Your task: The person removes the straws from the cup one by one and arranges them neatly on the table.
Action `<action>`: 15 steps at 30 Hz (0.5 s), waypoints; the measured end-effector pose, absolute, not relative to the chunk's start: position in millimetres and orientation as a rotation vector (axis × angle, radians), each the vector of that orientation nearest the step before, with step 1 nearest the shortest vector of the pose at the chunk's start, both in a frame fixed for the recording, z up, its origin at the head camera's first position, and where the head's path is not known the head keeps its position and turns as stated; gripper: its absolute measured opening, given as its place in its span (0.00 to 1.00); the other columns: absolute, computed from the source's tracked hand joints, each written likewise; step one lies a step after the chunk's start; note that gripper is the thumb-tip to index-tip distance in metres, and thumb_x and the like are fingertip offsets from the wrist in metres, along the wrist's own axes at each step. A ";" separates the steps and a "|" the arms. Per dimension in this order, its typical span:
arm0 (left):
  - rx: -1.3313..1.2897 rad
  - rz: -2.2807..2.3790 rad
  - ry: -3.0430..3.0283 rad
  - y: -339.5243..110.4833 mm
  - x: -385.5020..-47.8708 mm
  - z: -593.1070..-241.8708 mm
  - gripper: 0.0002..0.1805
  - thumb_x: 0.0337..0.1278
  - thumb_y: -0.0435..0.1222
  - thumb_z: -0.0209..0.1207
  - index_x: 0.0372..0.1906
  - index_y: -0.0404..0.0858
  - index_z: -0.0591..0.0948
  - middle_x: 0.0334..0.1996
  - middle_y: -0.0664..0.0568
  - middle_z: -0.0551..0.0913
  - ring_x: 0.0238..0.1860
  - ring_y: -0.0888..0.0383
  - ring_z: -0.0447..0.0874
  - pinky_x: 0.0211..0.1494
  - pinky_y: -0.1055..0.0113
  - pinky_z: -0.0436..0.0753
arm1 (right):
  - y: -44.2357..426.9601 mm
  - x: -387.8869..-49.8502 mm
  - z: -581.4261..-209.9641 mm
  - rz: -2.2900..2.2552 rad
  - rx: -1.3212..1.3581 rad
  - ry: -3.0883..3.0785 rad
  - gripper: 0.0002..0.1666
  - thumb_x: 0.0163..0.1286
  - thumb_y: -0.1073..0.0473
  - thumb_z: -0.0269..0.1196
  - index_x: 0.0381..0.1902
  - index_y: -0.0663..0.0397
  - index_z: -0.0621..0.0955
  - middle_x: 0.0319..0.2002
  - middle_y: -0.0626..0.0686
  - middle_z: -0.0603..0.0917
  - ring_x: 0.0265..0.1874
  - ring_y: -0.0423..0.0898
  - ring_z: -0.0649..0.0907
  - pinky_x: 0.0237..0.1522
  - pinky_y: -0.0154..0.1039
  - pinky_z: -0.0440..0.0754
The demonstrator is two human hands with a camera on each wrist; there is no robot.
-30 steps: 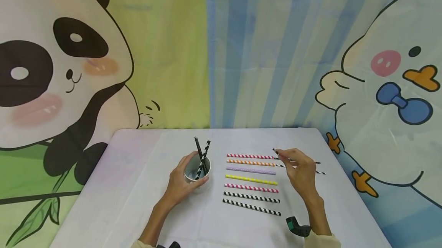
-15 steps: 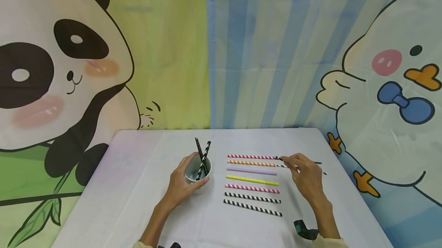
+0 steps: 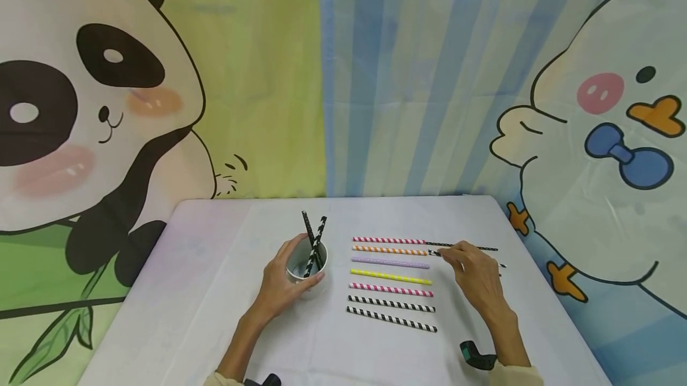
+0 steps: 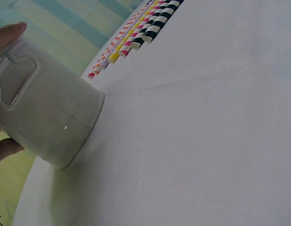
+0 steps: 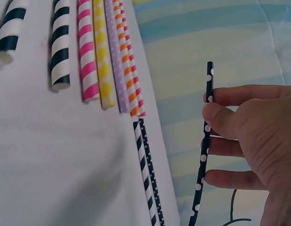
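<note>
In the head view my left hand (image 3: pixel 281 283) grips a white cup (image 4: pixel 56 108); its handle shows in the left wrist view. Two black-and-white patterned straws (image 3: pixel 321 231) lean inside it. My right hand (image 3: pixel 479 278) pinches a black straw with white dots (image 5: pixel 203 157) between thumb and fingers. This straw is raised over the right side of the table, its left end near the orange-striped straw (image 3: pixel 389 250). Below it, a finely dotted black straw (image 5: pixel 151 172) and a black-and-white striped straw (image 5: pixel 142 165) lie end to end with the red-striped straw (image 3: pixel 389 240) and the orange-striped one.
Toward the front of the white table (image 3: pixel 214 266) follow a purple straw (image 3: pixel 390 263), a yellow straw (image 3: pixel 390 277), a pink-striped straw (image 3: pixel 390 289) and two black-striped straws (image 3: pixel 392 303). A printed cloth (image 3: pixel 268 76) hangs behind. A dark device (image 3: pixel 477 357) sits at the right wrist.
My right hand has moved slightly right and toward me with the dotted straw, whose tip went from above the red-striped straw to the orange row. My left hand and the cup stay put.
</note>
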State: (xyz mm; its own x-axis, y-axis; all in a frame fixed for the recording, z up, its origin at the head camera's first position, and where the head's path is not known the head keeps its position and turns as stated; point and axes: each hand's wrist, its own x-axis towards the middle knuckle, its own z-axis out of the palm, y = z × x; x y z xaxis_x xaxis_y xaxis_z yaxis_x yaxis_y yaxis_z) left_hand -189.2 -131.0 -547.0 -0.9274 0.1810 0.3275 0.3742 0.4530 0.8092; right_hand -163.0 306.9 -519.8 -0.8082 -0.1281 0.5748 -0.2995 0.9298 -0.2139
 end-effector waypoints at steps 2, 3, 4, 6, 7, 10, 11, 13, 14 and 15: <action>-0.480 -1.463 -2.509 -131.2 -189.7 -546.8 0.51 0.54 0.54 0.81 0.82 0.59 0.69 0.72 0.49 0.80 0.67 0.45 0.82 0.60 0.39 0.85 | 308.9 -163.2 -522.2 0.391 0.305 -2.513 0.16 0.59 0.73 0.79 0.44 0.52 0.96 0.32 0.50 0.88 0.24 0.39 0.73 0.25 0.32 0.69; -0.480 -1.456 -2.511 -131.3 -190.1 -547.1 0.51 0.54 0.54 0.81 0.82 0.59 0.69 0.72 0.49 0.80 0.67 0.45 0.82 0.60 0.39 0.85 | 309.9 -163.1 -523.3 0.388 0.306 -2.514 0.17 0.59 0.74 0.79 0.43 0.52 0.96 0.32 0.50 0.88 0.24 0.39 0.74 0.25 0.32 0.69; -0.480 -1.456 -2.512 -131.4 -190.3 -547.0 0.51 0.54 0.54 0.81 0.82 0.59 0.69 0.72 0.50 0.80 0.67 0.46 0.82 0.59 0.40 0.85 | 310.9 -163.0 -524.6 0.384 0.305 -2.514 0.17 0.58 0.74 0.79 0.43 0.52 0.96 0.32 0.50 0.88 0.24 0.39 0.74 0.25 0.32 0.69; -0.477 -1.455 -2.515 -131.2 -190.4 -546.8 0.51 0.54 0.54 0.81 0.82 0.59 0.69 0.72 0.50 0.80 0.67 0.46 0.82 0.60 0.40 0.85 | 312.8 -162.7 -527.1 0.380 0.304 -2.512 0.17 0.58 0.74 0.79 0.42 0.52 0.96 0.32 0.50 0.88 0.24 0.39 0.75 0.25 0.32 0.70; -0.475 -1.457 -2.517 -131.1 -190.2 -546.1 0.51 0.54 0.55 0.81 0.82 0.60 0.69 0.72 0.50 0.80 0.67 0.46 0.82 0.60 0.41 0.85 | 313.6 -162.6 -528.3 0.378 0.306 -2.510 0.17 0.58 0.74 0.79 0.42 0.52 0.96 0.32 0.50 0.88 0.24 0.39 0.75 0.25 0.32 0.70; -0.475 -1.456 -2.515 -131.0 -190.6 -546.0 0.51 0.54 0.54 0.81 0.82 0.59 0.69 0.72 0.48 0.80 0.67 0.45 0.82 0.60 0.41 0.85 | 315.8 -162.8 -532.4 0.362 0.308 -2.509 0.16 0.57 0.74 0.79 0.41 0.52 0.96 0.31 0.50 0.88 0.24 0.40 0.76 0.24 0.32 0.71; -0.477 -1.454 -2.514 -131.1 -190.9 -546.4 0.51 0.54 0.54 0.81 0.82 0.59 0.69 0.72 0.48 0.80 0.67 0.45 0.82 0.59 0.41 0.85 | 316.5 -162.9 -533.8 0.355 0.308 -2.511 0.16 0.57 0.74 0.79 0.40 0.52 0.96 0.31 0.50 0.88 0.24 0.40 0.76 0.24 0.32 0.71; -0.480 -1.454 -2.511 -131.1 -191.0 -546.8 0.51 0.54 0.54 0.81 0.82 0.59 0.69 0.72 0.46 0.80 0.67 0.44 0.83 0.59 0.40 0.85 | 317.8 -163.2 -536.2 0.339 0.304 -2.520 0.15 0.57 0.74 0.80 0.40 0.52 0.96 0.31 0.51 0.88 0.23 0.41 0.77 0.23 0.33 0.71; -0.482 -1.453 -2.510 -131.3 -191.2 -547.3 0.51 0.54 0.54 0.81 0.82 0.58 0.69 0.72 0.46 0.80 0.67 0.44 0.83 0.59 0.39 0.85 | 318.3 -163.1 -537.4 0.331 0.300 -2.528 0.15 0.57 0.74 0.80 0.39 0.51 0.96 0.30 0.51 0.88 0.23 0.41 0.77 0.23 0.33 0.72; -0.482 -1.456 -2.509 -131.3 -191.0 -547.5 0.51 0.54 0.54 0.81 0.82 0.58 0.69 0.72 0.46 0.80 0.67 0.44 0.83 0.59 0.39 0.85 | 319.0 -163.3 -538.3 0.326 0.297 -2.535 0.15 0.57 0.74 0.80 0.39 0.51 0.96 0.30 0.51 0.88 0.23 0.41 0.78 0.23 0.33 0.72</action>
State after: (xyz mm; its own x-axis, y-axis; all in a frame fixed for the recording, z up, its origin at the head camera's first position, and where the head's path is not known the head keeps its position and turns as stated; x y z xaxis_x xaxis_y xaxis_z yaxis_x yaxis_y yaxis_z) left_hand -191.0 -131.3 -547.5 -0.9267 0.1783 0.3308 0.3756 0.4612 0.8039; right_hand -163.3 319.0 -538.3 -0.8183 -0.1416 0.5570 -0.2779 0.9458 -0.1679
